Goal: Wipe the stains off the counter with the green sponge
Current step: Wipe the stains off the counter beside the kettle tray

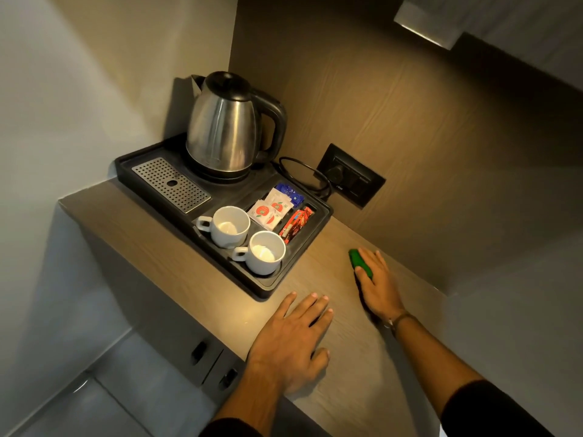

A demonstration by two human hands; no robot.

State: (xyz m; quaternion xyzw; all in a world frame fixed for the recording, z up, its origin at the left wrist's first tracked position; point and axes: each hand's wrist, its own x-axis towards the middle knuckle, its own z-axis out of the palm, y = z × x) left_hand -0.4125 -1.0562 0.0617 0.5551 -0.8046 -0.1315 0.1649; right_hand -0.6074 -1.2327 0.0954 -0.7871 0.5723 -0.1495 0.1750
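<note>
The green sponge lies on the wood-grain counter near the back wall, right of the tray. My right hand presses down on it, fingers over its top, so only its far left end shows. My left hand rests flat on the counter near the front edge, fingers spread, holding nothing. No stains stand out on the counter in this light.
A black tray fills the counter's left part, holding a steel kettle, two white cups and sachets. A wall socket with a looped cord sits behind. Cabinet doors lie below the front edge.
</note>
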